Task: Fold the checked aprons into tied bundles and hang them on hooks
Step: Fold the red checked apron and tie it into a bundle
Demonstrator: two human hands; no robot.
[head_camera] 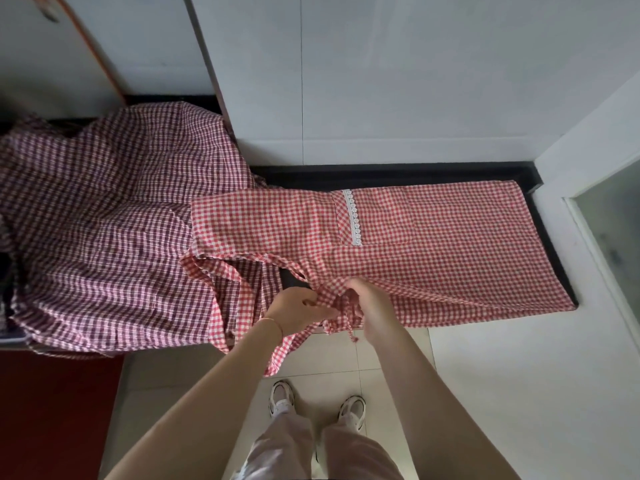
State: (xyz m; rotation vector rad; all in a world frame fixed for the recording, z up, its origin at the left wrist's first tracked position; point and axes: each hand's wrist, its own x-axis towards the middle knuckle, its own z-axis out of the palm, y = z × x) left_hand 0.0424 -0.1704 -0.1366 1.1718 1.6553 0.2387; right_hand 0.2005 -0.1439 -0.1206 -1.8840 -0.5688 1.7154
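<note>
I am early in the fold of the red checked apron (433, 258), judging by how it lies: spread nearly flat on the black counter (450, 174), no bundle formed yet. My left hand (299, 308) and right hand (372, 306) meet at its near edge over the counter's front lip; both pinch gathered cloth there, where the ties (348, 322) dangle toward the floor. The apron's long axis runs left to right along the counter, skirt hem at the right end, bib end to the left, the lace-trimmed pocket (377, 218) facing up. Its bib end overlaps a darker maroon checked apron (104, 216) heaped on the left. Next, I think, I must free the ties and fold the near edge lengthwise, keeping the ties outside for knotting.
</note>
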